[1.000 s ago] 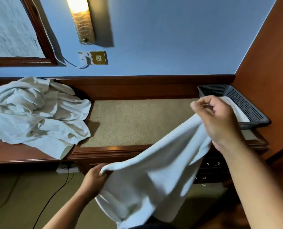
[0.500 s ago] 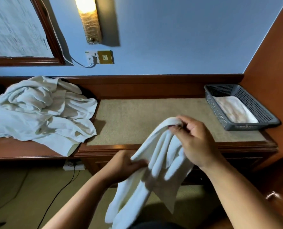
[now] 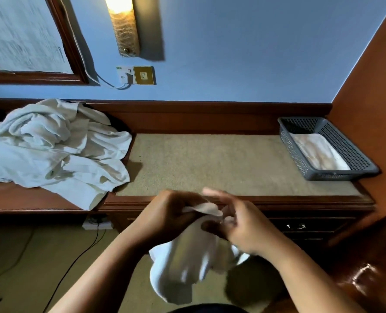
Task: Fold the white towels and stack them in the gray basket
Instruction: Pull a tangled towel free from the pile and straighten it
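A white towel (image 3: 187, 263) hangs bunched between my hands, in front of the desk's front edge. My left hand (image 3: 167, 218) grips its top edge with curled fingers. My right hand (image 3: 239, 224) is right beside it, blurred, its fingers spread against the same edge; I cannot tell if it holds the cloth. A heap of unfolded white towels (image 3: 52, 147) lies on the left part of the desk. The gray basket (image 3: 298, 154) stands at the desk's far right with one folded white towel (image 3: 318, 152) lying flat inside.
The desk's beige inlaid top (image 3: 210, 163) stretches between the heap and the basket. An orange-brown wall (image 3: 372, 105) stands close behind the basket. Drawers (image 3: 300, 227) sit under the desk edge. A black cable (image 3: 79, 258) runs across the floor at the left.
My hands have come together, from wide apart to side by side. The towel went from stretched out to bunched and hanging below them. The view shifted, showing the basket fully.
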The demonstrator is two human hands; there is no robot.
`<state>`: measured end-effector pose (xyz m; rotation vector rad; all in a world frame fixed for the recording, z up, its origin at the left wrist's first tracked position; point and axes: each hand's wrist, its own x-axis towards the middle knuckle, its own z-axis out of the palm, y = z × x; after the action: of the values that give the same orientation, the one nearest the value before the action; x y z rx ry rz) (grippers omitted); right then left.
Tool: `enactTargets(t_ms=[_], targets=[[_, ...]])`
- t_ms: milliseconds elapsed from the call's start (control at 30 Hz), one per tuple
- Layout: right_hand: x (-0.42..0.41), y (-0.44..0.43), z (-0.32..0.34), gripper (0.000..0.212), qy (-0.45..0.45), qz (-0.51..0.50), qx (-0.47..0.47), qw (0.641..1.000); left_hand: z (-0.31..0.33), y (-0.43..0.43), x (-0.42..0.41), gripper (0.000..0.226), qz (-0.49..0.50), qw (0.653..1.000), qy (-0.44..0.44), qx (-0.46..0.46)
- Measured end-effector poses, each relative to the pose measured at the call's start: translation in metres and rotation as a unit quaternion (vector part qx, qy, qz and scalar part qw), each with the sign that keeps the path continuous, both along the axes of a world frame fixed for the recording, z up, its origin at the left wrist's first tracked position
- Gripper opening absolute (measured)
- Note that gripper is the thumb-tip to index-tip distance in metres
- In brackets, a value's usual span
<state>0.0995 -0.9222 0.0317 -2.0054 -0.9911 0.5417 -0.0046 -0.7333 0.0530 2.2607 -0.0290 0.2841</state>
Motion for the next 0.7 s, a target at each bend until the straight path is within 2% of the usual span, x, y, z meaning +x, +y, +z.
enactTargets(t_ms=[33,67,133,167,233,300,333,367,400,467,500,533,633,667,700], targets=[[-0.002,0.004,-0.002,0.029,0.006,-0.002,0.030,1.000,0.002,0.001,0.006,0.012,0.005,1.000,-0.017,0.003],[0.000,0.006,-0.001,0.014,-0.015,-0.027,0.052,0.998,0.000,0.005,0.011,0.021,0.025,0.999,-0.026,0.004],[0.009,0.004,0.005,0.025,-0.074,-0.074,0.098,0.990,-0.016,0.018,0.017,0.042,0.057,0.998,0.002,-0.034],[0.013,0.002,0.010,0.033,-0.090,-0.099,0.124,0.983,-0.028,0.021,0.016,0.045,0.059,0.995,0.042,-0.072],[0.018,-0.004,0.021,0.040,-0.076,-0.170,0.193,0.963,-0.066,0.021,0.007,0.034,0.039,0.987,0.134,-0.079],[0.024,-0.011,0.032,0.025,-0.011,-0.234,0.264,0.935,-0.107,0.018,-0.011,0.031,0.019,0.978,0.202,-0.057],[0.028,-0.016,0.037,0.016,-0.004,-0.248,0.269,0.931,-0.125,0.018,-0.021,0.041,0.035,0.974,0.213,-0.063],[0.033,-0.022,0.040,0.015,-0.019,-0.249,0.242,0.938,-0.135,0.020,-0.026,0.054,0.078,0.973,0.201,-0.083],[0.037,-0.028,0.040,0.017,-0.044,-0.237,0.188,0.952,-0.141,0.024,-0.028,0.059,0.124,0.973,0.166,-0.105],[0.041,-0.035,0.036,0.017,-0.090,-0.205,0.057,0.973,-0.131,0.029,-0.023,0.034,0.188,0.974,0.083,-0.101],[0.038,-0.035,0.033,0.015,-0.099,-0.192,0.012,0.976,-0.113,0.027,-0.019,0.024,0.189,0.977,0.050,-0.086],[0.033,-0.032,0.029,0.024,-0.101,-0.173,-0.016,0.980,-0.090,0.022,-0.015,0.022,0.170,0.982,0.019,-0.075],[0.008,-0.015,0.012,0.064,-0.058,-0.063,-0.058,0.995,-0.018,-0.004,-0.005,0.041,0.030,0.999,-0.023,0.015],[0.000,-0.009,0.006,0.061,-0.040,-0.021,-0.052,0.998,-0.006,-0.010,-0.001,0.036,-0.012,0.999,-0.024,0.030],[-0.005,-0.005,0.000,0.046,-0.040,0.004,-0.027,0.999,-0.001,-0.011,0.004,0.027,-0.038,0.998,-0.025,0.039]])
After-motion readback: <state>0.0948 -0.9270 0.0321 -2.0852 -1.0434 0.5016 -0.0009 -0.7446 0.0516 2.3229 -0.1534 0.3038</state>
